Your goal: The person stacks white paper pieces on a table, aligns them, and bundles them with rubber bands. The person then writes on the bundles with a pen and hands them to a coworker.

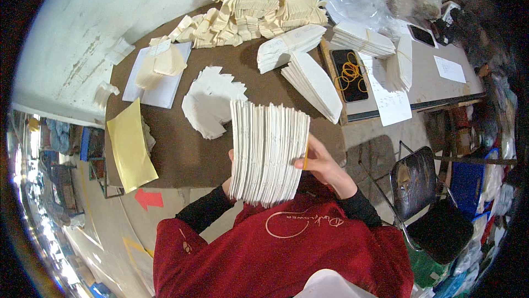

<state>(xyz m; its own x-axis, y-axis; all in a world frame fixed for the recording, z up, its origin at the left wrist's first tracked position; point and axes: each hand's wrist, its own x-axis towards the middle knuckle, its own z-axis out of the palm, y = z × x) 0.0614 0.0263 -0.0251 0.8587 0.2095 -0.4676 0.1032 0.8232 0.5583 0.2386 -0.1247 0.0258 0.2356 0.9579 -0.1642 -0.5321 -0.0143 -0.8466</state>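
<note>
A thick stack of white paper pieces (270, 152) is held upright in front of my chest, its many edges turned up. My right hand (325, 167) grips its right side, thumb on the near face, the other fingers partly hidden behind. A thin yellow-orange band (306, 155) shows at that side, by the thumb. On the left side, my left hand (227, 183) is pressed to the stack; most of its fingers are hidden behind the paper. Just beyond, a fanned pile of loose white pieces (212, 102) lies on the brown tabletop (182, 160).
Banded cream bundles (248, 6) are heaped at the back. White bundles (317, 83) lie right of centre, near a phone (348, 86) with rubber bands (351, 70) on it. A yellow sheet (132, 146) overhangs the left edge. A black chair (419, 188) stands at right.
</note>
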